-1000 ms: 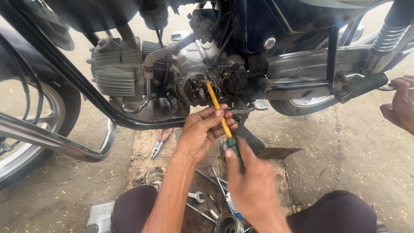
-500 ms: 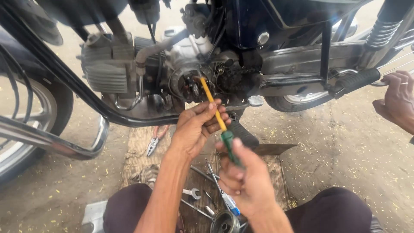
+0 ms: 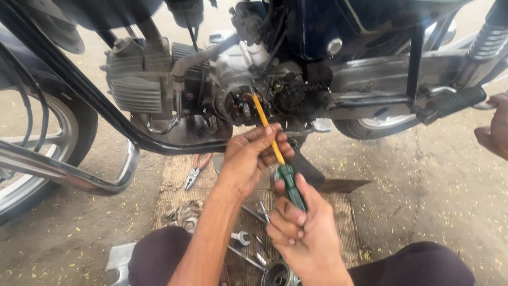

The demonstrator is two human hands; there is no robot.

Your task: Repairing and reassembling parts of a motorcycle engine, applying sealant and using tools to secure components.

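The right hand (image 3: 301,228) is clenched around the green handle of the screwdriver (image 3: 275,153); the left hand (image 3: 248,159) pinches its yellow shaft just below the engine (image 3: 238,100) (tip hidden among dark parts).

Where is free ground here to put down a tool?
Bare ground lies right of the mat, below the footpeg, and left of it, under the exhaust pipe. The mat is crowded with pliers and wrenches.

Screwdriver (image 3: 279,164): yellow shaft, green handle, tilted, tip in motorcycle engine (image 3: 241,103).
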